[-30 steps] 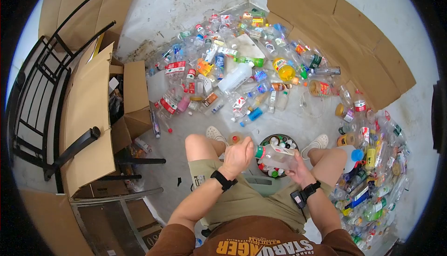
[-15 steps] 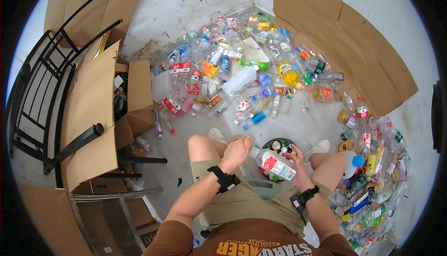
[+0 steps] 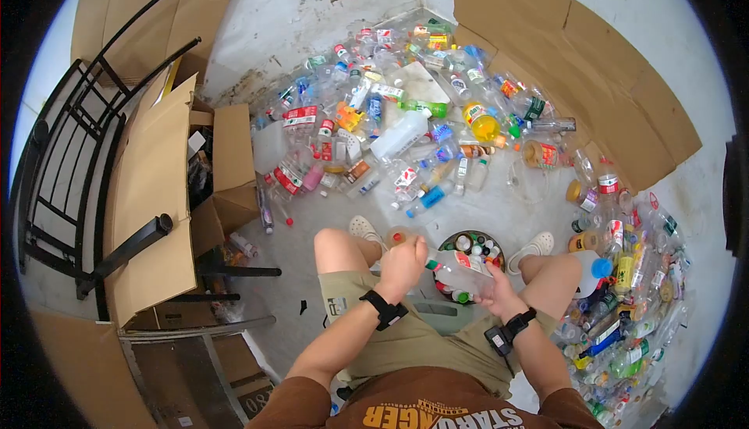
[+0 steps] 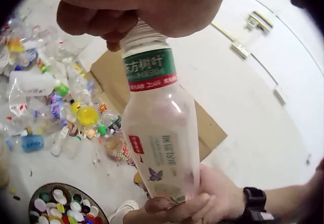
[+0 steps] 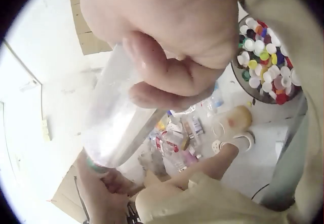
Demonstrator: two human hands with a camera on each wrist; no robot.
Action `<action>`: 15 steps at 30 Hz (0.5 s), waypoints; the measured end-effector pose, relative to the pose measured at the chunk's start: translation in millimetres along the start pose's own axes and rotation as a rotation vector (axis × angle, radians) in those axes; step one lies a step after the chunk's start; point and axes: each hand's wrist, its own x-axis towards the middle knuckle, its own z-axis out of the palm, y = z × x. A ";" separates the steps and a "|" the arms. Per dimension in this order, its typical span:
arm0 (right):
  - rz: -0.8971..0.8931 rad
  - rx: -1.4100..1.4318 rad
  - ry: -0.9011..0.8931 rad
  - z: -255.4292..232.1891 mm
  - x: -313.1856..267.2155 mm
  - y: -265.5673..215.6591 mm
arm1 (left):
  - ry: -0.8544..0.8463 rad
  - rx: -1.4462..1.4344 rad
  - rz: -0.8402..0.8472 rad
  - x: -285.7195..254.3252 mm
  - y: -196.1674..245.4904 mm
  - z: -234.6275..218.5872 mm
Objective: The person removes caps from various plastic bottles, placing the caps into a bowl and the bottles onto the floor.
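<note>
A clear plastic bottle [image 3: 464, 271] with a green and red neck band [image 4: 150, 70] is between my two hands. My left hand [image 3: 403, 267] curls its fingers around the top of the bottle's neck and hides its mouth. Ridges of the neck show just below those fingers in the left wrist view. With my right hand [image 3: 502, 292] I grip the bottle near its base. Past the bottle, on the floor between my feet, stands a round container [image 3: 442, 291] full of caps in many colours.
A large heap of plastic bottles [image 3: 402, 136] lies along the back wall, and another pile [image 3: 624, 304] on the right. Cardboard sheets [image 3: 577, 70] lean on the wall. At left are an open cardboard box [image 3: 152, 202] and a black metal frame [image 3: 58, 187].
My left hand has moved off the bottle's neck and back onto it. The bottle, earlier label side up, has turned in my right hand, whose fingers have closed around it again.
</note>
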 end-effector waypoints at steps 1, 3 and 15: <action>0.120 0.047 -0.095 -9.2 3.1 -0.8 | -0.004 0.007 0.070 -3.5 10.0 -10.3; 0.242 0.113 -0.220 -17.7 3.5 -0.2 | 0.035 -0.002 0.316 -6.2 18.0 -23.5; -0.150 -0.199 -0.067 18.3 -13.6 2.5 | 0.175 -0.056 0.316 -6.5 -15.5 -13.3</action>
